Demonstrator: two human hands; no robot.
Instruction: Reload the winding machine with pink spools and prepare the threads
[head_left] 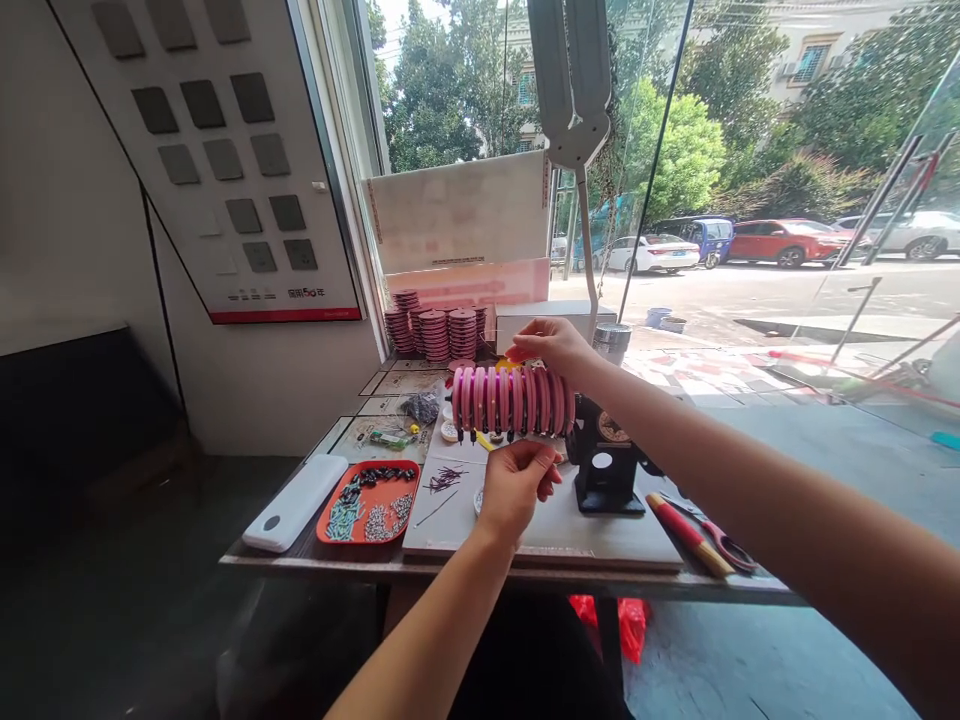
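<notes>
A row of pink rings (514, 398), with small dark pieces along its lower side, sits sideways at a black stand (609, 475). My left hand (517, 487) is just below the row, its thumb and fingers closed together. Above the row is my right hand (551, 348), fingers bent and pinched. Whatever either hand pinches is too small or hidden to make out. An orange tray (322, 527) to the left holds dark pieces, pale green pieces and silvery bits. Thin dark purple strips (445, 479) lie on the white board (450, 535) beside my left hand.
Stacks of pink rings (435, 335) stand at the back. A white power bank-like block (296, 503) lies at the left edge. Scissors (727, 545) and a red-and-yellow stick (688, 535) lie at the right. A grey lamp-like arm (589, 240) rises behind, before the window.
</notes>
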